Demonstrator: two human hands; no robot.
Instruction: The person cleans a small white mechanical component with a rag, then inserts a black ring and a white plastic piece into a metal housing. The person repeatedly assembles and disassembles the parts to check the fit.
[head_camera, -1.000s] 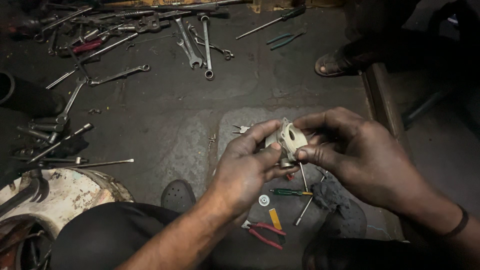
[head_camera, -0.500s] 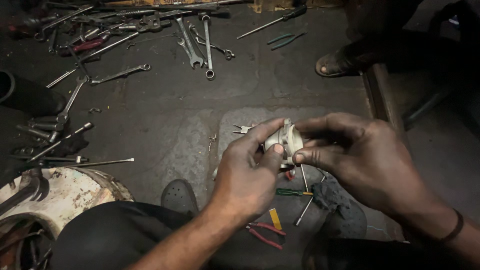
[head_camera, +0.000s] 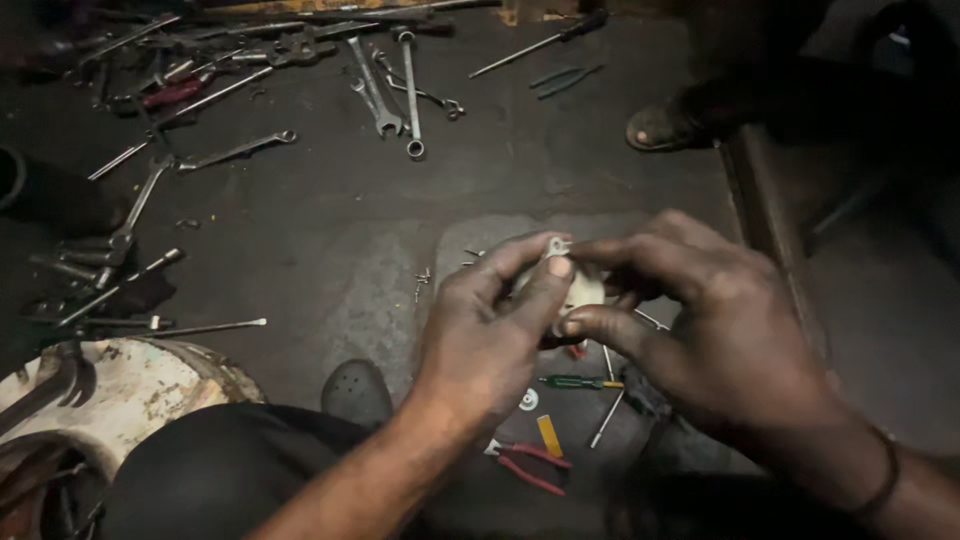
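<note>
Basically both hands pinch one small off-white plastic part at frame centre: left hand grips it from 9 o'clock, right hand from 3 o'clock, fingertips pressed on it. Green-handled screwdriver lies just below at 6 o'clock.

No package, label, sign or screen shows anywhere in this view; from twelve o'clock round to six there are only bare metal tools and loose parts lying on the dark floor.
</note>
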